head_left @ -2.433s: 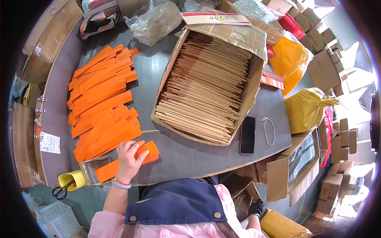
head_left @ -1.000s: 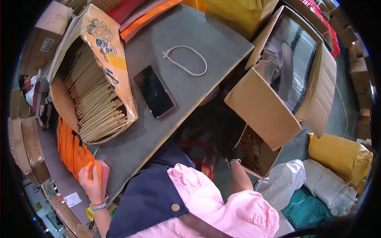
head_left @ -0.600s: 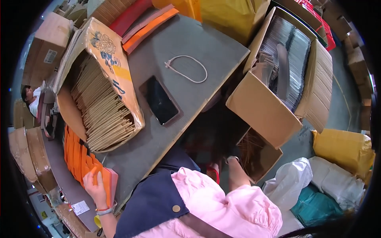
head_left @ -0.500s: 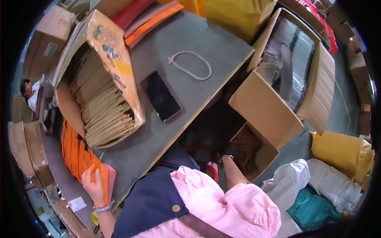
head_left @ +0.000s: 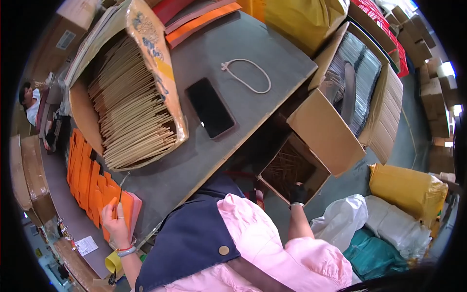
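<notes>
The right hand [head_left: 297, 193], in a dark glove, now reaches down off the tabletop [head_left: 253, 53] into a small open carton [head_left: 292, 168] on the floor, filled with thin brown sticks. Half a second ago it hung at the carton's near edge; now it sits on the rim over the sticks. Whether its fingers have closed on any cannot be told.

The left hand [head_left: 115, 223] has stayed put, flat with fingers spread, pressing on the near end of the orange sleeves [head_left: 90, 180] fanned along the tabletop's left edge.

Beside them lies a large tipped box of tan paper sleeves [head_left: 131, 112]. A dark phone [head_left: 210, 108] and a loop of white cord [head_left: 247, 78] lie further right; a bigger open carton [head_left: 350, 92] stands behind the small one.
</notes>
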The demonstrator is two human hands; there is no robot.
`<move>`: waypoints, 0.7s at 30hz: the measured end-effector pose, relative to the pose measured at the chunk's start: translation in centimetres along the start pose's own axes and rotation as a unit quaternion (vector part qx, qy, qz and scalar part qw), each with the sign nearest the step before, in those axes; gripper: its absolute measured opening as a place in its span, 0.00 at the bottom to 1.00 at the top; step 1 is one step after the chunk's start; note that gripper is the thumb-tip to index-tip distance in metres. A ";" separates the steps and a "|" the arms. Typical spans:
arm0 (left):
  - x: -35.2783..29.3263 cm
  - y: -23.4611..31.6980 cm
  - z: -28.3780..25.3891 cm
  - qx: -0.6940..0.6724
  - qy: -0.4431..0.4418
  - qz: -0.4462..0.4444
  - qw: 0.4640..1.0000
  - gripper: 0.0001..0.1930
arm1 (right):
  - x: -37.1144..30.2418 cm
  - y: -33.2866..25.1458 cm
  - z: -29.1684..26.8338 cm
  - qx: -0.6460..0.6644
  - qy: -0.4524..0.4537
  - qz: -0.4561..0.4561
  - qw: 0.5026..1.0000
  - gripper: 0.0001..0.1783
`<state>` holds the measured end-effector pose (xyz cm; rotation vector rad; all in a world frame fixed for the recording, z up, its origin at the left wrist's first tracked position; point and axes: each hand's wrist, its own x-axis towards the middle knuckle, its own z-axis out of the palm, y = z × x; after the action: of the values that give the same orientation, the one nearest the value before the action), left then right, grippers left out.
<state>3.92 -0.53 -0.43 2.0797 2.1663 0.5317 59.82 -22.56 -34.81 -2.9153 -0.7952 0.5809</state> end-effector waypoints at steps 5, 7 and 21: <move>-2.2 -2.3 -1.7 -0.038 0.021 -0.064 0.997 0.11 | -3.1 -15.5 -16.0 0.264 0.161 -0.312 0.899 0.09; -2.0 -2.9 -1.3 -0.008 0.015 -0.023 1.000 0.13 | -5.1 -24.7 -21.1 0.288 0.148 -0.398 0.858 0.06; -3.6 -4.7 -0.2 -0.036 -0.002 -0.036 0.999 0.28 | -17.6 -54.6 -20.0 0.083 -0.009 -0.764 0.640 0.12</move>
<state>-0.40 -4.12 -2.36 1.9562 2.1774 0.5863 27.30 16.56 -1.63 -1.1061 -2.3884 0.3462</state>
